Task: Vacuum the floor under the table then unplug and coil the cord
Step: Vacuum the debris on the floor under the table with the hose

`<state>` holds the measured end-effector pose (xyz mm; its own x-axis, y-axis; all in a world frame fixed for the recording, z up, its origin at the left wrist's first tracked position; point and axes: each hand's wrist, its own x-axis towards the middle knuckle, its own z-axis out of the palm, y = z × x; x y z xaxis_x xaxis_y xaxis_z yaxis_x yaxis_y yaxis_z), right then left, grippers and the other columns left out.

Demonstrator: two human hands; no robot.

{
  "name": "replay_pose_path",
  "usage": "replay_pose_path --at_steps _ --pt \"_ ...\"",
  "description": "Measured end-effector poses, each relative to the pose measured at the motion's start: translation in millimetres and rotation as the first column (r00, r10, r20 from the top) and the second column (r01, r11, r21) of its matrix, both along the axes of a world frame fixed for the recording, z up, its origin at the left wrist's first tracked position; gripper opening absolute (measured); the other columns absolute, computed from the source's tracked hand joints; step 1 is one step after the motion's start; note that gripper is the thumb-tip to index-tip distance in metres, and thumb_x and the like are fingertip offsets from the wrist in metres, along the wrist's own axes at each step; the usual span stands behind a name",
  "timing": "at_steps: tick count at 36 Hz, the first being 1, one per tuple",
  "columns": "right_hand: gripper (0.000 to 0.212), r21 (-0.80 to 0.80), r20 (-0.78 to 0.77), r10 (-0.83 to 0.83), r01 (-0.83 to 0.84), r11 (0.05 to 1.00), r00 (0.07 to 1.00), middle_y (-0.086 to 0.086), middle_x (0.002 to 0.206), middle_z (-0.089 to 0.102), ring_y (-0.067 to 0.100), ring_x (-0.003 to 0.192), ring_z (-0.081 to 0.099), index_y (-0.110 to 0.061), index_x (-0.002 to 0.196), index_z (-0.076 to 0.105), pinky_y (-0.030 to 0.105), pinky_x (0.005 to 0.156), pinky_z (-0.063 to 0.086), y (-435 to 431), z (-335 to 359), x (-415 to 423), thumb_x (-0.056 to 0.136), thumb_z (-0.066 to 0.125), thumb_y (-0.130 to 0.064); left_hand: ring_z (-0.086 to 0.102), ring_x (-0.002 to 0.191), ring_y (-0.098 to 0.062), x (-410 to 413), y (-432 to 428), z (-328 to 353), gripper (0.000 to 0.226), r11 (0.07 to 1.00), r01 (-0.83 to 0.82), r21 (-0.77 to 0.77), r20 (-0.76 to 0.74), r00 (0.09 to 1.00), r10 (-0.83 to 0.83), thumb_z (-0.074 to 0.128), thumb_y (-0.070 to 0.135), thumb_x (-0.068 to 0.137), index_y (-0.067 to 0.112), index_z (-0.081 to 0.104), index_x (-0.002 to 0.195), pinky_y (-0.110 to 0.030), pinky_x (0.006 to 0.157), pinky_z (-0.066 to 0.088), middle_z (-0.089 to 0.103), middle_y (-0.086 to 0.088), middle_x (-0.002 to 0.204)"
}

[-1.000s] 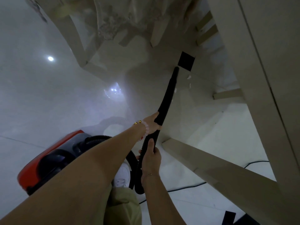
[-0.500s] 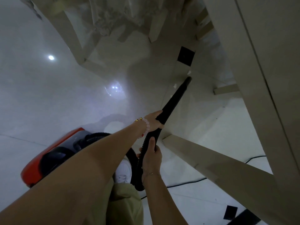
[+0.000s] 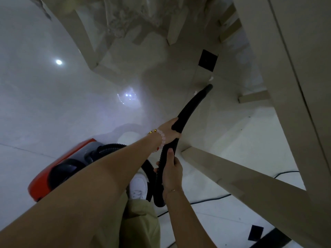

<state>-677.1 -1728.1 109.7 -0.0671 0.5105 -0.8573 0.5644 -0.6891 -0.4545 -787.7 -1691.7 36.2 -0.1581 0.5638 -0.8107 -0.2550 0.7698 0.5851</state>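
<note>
A black vacuum nozzle [image 3: 194,104] slants up to the right over the pale floor, its tip near small white scraps [image 3: 211,78] under the table. My left hand [image 3: 169,130], with a bead bracelet, grips the nozzle's lower end. My right hand [image 3: 171,173] is wrapped around the ribbed black hose [image 3: 158,190] just below it. The red and grey vacuum body [image 3: 60,167] lies on the floor at the lower left. A thin black cord [image 3: 206,200] runs across the floor to the right, passing behind a table leg.
Beige table legs [image 3: 238,178] and crossbars frame the right side, and more legs [image 3: 84,38] stand at the upper left. Black floor tiles [image 3: 207,59] mark the pale floor. My white shoe [image 3: 138,187] and khaki trouser leg are below the hands.
The nozzle tip swung from near the black tile rightward and nearer to me. Both hands kept their grip and shifted slightly with it.
</note>
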Motion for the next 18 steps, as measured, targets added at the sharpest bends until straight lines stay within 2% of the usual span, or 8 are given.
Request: replay_pose_path --at_steps 9,13,18 --pt "0.040 -0.027 0.023 0.045 -0.045 0.999 0.999 0.008 0.077 0.062 0.017 0.059 0.054 -0.007 0.090 0.060 0.024 0.054 0.047 9 -2 -4 0.096 0.047 -0.045 0.045 0.132 -0.022 -6 -2 -2 0.070 0.995 -0.091 0.027 -0.017 0.996 0.092 0.065 0.016 0.086 0.026 0.031 0.146 -0.031 0.109 0.038 0.045 -0.003 0.145" --pt "0.042 -0.041 0.019 0.057 -0.056 0.998 0.998 0.007 0.076 0.064 0.016 0.056 0.055 -0.007 0.093 0.064 0.018 0.045 0.045 22 -5 -9 0.095 0.048 -0.046 0.045 0.133 -0.024 -9 4 -3 0.067 0.991 -0.129 0.039 -0.017 0.991 0.129 0.063 0.014 0.087 0.023 0.032 0.146 -0.033 0.110 0.036 0.045 -0.006 0.145" --pt "0.050 -0.055 0.019 0.076 -0.075 0.996 0.997 0.006 0.076 0.065 0.015 0.054 0.055 -0.003 0.105 0.066 0.017 0.043 0.045 33 -10 -13 0.094 0.048 -0.048 0.046 0.132 -0.023 -14 13 -1 0.068 0.986 -0.166 0.035 -0.024 0.986 0.167 0.062 0.015 0.088 0.024 0.030 0.147 -0.033 0.109 0.038 0.046 -0.005 0.145"
